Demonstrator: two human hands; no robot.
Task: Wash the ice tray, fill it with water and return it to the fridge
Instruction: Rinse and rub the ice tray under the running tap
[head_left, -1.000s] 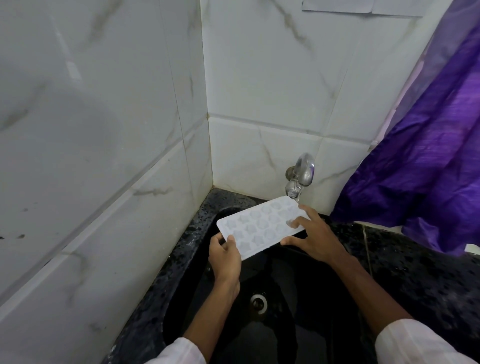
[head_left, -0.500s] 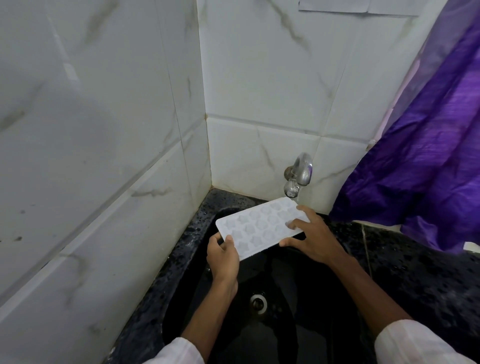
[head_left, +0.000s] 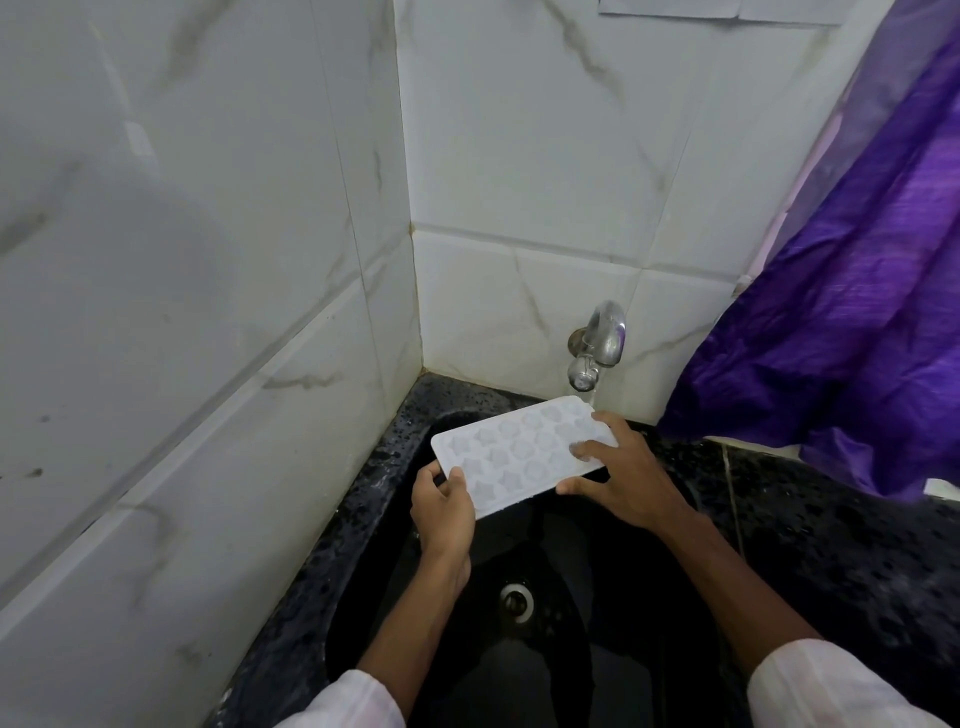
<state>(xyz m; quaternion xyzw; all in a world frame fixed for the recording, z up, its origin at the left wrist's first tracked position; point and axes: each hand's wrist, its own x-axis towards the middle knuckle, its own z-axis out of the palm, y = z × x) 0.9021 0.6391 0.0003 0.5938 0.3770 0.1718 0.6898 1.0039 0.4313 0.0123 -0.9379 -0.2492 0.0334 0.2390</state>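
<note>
The left hand (head_left: 444, 512) and right hand (head_left: 623, 478) each grip the ice tray (head_left: 519, 452) under the tap (head_left: 602, 338). It would be best kept level so every cell rinses.

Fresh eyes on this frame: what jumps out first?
The white ice tray stands out most, held over the black sink just below the chrome tap in the tiled corner. The left hand grips its near left corner and the right hand holds its right end, fingers on top. A bright purple curtain fills the right side.
</note>
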